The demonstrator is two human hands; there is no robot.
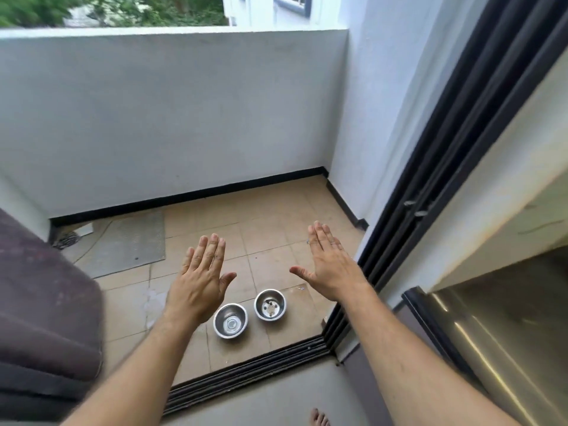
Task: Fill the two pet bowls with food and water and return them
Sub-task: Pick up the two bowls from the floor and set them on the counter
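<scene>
Both hands, left (201, 278) and right (330, 265), are held flat with nothing in the grip. Below and between them, two steel bowls (250, 312) are seen on the balcony floor (276, 235), seemingly near-empty, awaiting collection.

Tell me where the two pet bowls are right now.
Both bowls sit side by side on the balcony floor, just past the door track, below the open left hand and right hand.
</scene>
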